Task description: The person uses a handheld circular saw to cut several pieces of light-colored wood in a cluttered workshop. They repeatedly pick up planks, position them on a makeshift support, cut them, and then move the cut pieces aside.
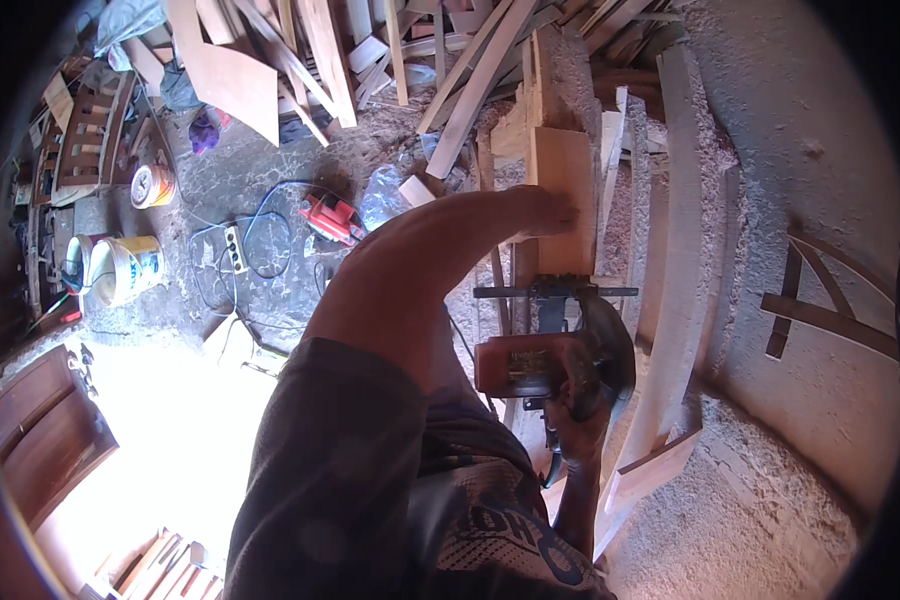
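Note:
My right hand is wrapped round the rear handle of a circular saw with a reddish motor housing and a dark rounded blade guard. The saw's front bar lies across the near end of a pale wooden board. Reaching over from the left, my left hand holds that board down ahead of the saw, its fingers bent over the top and the thumb by the left edge. The blade's cutting part is hidden beneath the saw. Under the board is a longer rough timber.
Long planks lie alongside on the right by a rough wall. Scrap wood is heaped at the far side. On the floor at left are a red power tool, a power strip, cables and a bucket.

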Action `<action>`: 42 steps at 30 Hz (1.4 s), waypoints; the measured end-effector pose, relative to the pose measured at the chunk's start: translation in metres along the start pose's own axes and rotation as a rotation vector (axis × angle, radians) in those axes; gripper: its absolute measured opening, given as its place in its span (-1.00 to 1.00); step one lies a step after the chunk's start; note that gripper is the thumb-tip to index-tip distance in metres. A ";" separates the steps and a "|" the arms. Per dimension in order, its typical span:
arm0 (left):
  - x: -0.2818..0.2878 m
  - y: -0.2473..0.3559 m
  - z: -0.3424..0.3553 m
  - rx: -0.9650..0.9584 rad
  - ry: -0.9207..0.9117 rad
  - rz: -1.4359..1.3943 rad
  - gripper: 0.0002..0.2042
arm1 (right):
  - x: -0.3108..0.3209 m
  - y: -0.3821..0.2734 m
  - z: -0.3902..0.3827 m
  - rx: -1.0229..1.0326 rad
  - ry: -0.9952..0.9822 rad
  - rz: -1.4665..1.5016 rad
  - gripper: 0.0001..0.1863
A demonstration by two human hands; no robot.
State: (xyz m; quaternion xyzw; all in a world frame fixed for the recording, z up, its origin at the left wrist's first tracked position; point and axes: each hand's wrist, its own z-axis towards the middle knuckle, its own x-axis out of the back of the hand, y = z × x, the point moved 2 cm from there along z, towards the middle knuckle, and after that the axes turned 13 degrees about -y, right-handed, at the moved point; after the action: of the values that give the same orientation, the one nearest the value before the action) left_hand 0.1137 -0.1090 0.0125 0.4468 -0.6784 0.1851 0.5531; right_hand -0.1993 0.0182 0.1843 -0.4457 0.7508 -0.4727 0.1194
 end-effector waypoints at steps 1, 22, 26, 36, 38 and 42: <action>-0.006 -0.002 0.000 0.006 0.043 -0.008 -0.21 | 0.000 -0.002 0.001 -0.007 -0.005 -0.002 -0.69; 0.046 0.010 -0.007 0.246 -0.471 0.188 -0.25 | 0.003 -0.026 -0.127 -0.156 0.131 -0.064 -0.46; 0.059 0.013 -0.007 0.248 -0.477 0.189 -0.28 | 0.012 -0.034 -0.162 -0.114 0.210 0.041 -0.49; -0.045 -0.001 -0.014 1.104 0.795 -0.929 -0.51 | 0.000 -0.039 -0.218 -0.163 0.598 0.212 -0.56; -0.061 -0.008 0.001 0.975 0.732 -1.411 -0.50 | -0.012 -0.023 -0.230 -0.166 0.723 0.342 -0.57; -0.072 -0.013 0.020 0.869 0.727 -1.824 -0.54 | -0.025 -0.038 -0.245 -0.230 0.880 0.449 -0.54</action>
State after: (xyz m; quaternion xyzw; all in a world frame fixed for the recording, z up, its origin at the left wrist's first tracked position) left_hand 0.1121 -0.1021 -0.0634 0.8613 0.2406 0.0496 0.4449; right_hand -0.3108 0.1799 0.3380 -0.0422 0.8545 -0.4927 -0.1592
